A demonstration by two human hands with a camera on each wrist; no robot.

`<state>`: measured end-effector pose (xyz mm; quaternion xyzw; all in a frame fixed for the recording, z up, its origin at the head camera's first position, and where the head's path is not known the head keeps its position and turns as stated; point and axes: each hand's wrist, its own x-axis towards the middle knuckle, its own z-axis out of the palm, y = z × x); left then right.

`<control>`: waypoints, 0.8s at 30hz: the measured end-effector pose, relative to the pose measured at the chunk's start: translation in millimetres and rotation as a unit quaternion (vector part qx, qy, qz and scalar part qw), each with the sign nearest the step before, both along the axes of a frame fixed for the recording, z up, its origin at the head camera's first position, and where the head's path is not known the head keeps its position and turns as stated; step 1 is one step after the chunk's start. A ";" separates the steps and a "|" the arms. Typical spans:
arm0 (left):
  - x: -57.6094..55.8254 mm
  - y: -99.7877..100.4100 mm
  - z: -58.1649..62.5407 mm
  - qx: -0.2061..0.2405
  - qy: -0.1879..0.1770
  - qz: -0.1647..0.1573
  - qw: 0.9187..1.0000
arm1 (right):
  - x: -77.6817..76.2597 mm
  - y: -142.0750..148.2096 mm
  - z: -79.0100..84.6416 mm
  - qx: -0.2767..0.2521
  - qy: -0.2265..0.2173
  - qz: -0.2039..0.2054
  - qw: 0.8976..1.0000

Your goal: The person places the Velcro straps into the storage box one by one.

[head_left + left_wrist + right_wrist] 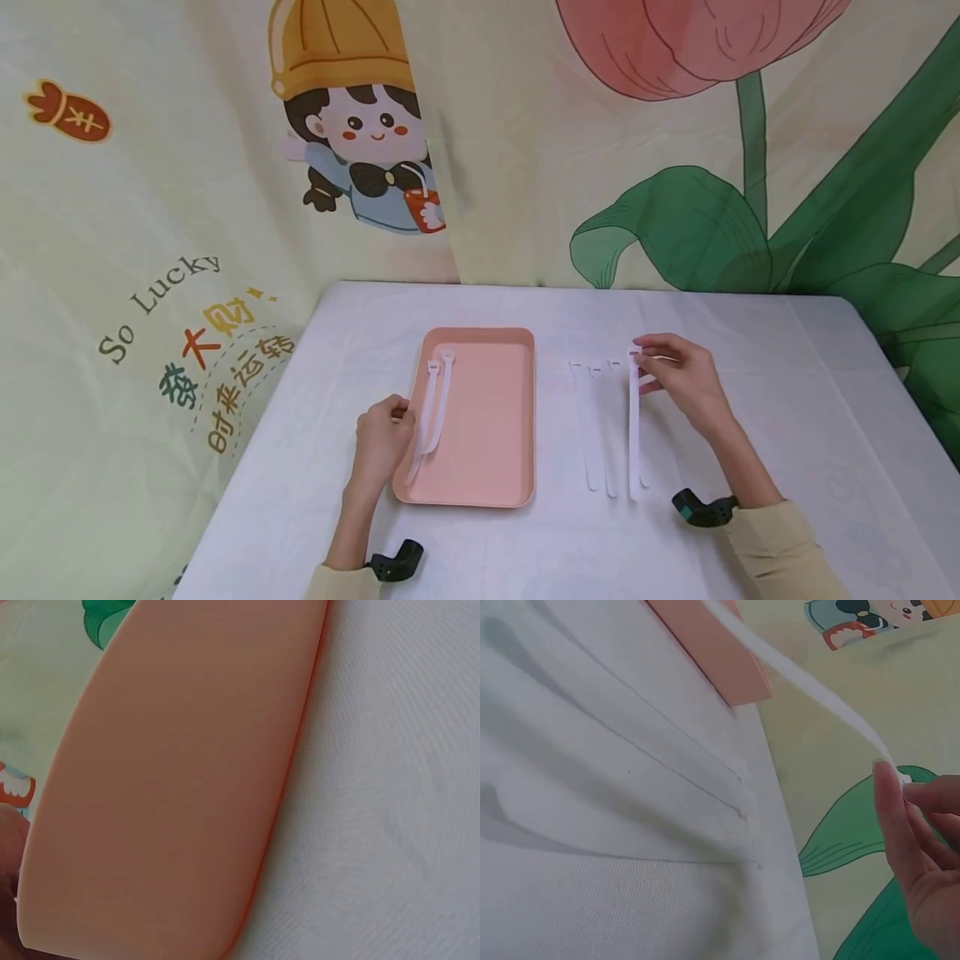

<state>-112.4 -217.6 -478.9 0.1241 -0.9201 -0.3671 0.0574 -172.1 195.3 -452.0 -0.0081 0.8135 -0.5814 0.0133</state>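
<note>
My right hand (678,375) pinches a white cable tie (634,425) by its head end between thumb and fingers. In the right wrist view the tie's strap (810,686) stretches away from the fingertips, lifted over the table. Three more white cable ties (585,429) lie side by side just left of it. My left hand (384,437) grips the left rim of a shallow pink tray (487,417). Inside the tray, along its left side, lie white cable ties (443,404) with two heads showing. Most of the left hand is hidden behind the tray wall (172,780) in the left wrist view.
A white cloth (480,550) covers the table. Behind it hangs a printed backdrop (510,167) with a cartoon child and a large flower. Black wrist cameras (397,562) are strapped to both forearms.
</note>
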 end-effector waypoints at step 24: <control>1.2 1.1 0.9 -0.002 0.005 0.000 1.000 | -8.4 -47.8 2.2 -0.055 -0.008 0.045 0.997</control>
